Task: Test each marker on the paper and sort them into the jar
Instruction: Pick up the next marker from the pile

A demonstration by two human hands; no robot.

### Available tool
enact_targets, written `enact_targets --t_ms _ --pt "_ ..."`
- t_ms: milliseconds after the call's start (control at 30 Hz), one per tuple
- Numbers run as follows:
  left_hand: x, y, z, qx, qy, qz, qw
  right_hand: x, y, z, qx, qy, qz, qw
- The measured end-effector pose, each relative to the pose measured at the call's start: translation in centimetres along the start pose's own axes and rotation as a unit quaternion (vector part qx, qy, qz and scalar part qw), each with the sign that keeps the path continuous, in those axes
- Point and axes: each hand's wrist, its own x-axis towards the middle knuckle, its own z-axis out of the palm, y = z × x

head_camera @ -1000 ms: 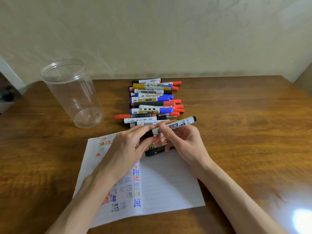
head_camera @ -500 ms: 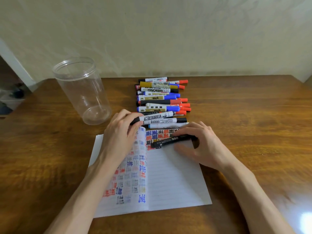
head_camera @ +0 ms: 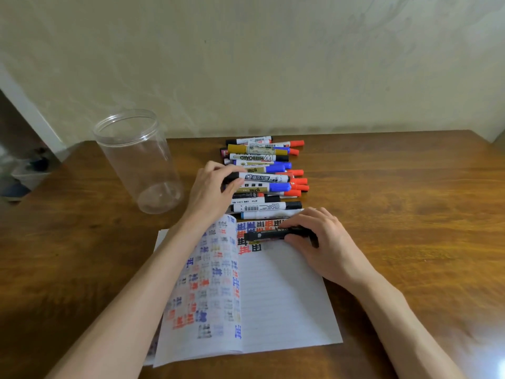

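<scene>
A clear, glossy plastic jar (head_camera: 139, 162) is seen on a polished wooden table (head_camera: 396, 192); matt lined paper (head_camera: 284, 296) is spread nearby.

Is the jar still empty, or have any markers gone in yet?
Empty. The clear jar stands upright with its bare bottom visible through the wall; the markers all lie outside it.

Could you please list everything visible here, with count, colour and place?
jar: one, clear plastic, empty, upright at the table's left rear.
marker pile: many, not countable; white, black and gold barrels with red, blue and black caps, centre rear.
white marker: one, black-capped, held over the pile.
black marker: one, lying on the notebook's top edge.
notebook: one, white lined, open, with red, blue and black test marks.
table: one, brown wood.
wall: cream, behind.
left hand: grips the white marker.
right hand: on the black marker.
</scene>
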Motion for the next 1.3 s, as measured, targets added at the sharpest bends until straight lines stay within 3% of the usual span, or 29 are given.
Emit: enact_targets --t_ms 333,433,533,700,833,900,1033,1100,1200,1300 --pt "-3.0 0.8 -1.3 -0.057 0.089 0.060 0.993 0.5 -0.6 0.5 0.008 0.044 0.007 0.999" --pt "-6.5 2.1 -2.1 -0.055 0.035 0.150 0.986 0.6 -0.8 0.3 0.010 0.055 0.013 0.998" --pt "-9.1 2.0 -1.9 0.057 -0.014 0.195 0.979 0.7 -1.4 0.1 0.011 0.063 0.021 0.998" --pt "-9.6 1.8 -2.5 0.042 0.001 0.166 0.985 0.4 -2.5 -1.1 0.177 0.038 0.049 0.982" --pt "-9.9 2.4 -2.2 0.028 -0.018 0.183 0.983 0.3 -3.4 -2.0 0.384 0.081 0.121 0.912" --pt "-9.8 2.6 -2.2 -0.004 -0.023 0.156 0.987 0.3 -3.6 -1.9 0.425 0.085 0.142 0.890" --pt "-9.6 2.7 -3.3 -0.135 -0.035 0.065 0.988 0.4 -3.3 -1.8 0.387 0.033 0.116 0.914" --pt "-9.5 2.7 -4.0 -0.172 -0.043 0.015 0.984 0.4 -3.1 -1.5 0.288 -0.022 0.087 0.953" --pt "-9.5 2.6 -4.4 -0.073 -0.084 -0.017 0.994 0.4 -3.2 -0.7 0.087 -0.045 0.036 0.995" --pt "-9.7 2.9 -4.4 0.091 -0.142 -0.022 0.985 0.6 -3.1 -0.8 0.080 0.030 0.050 0.995"
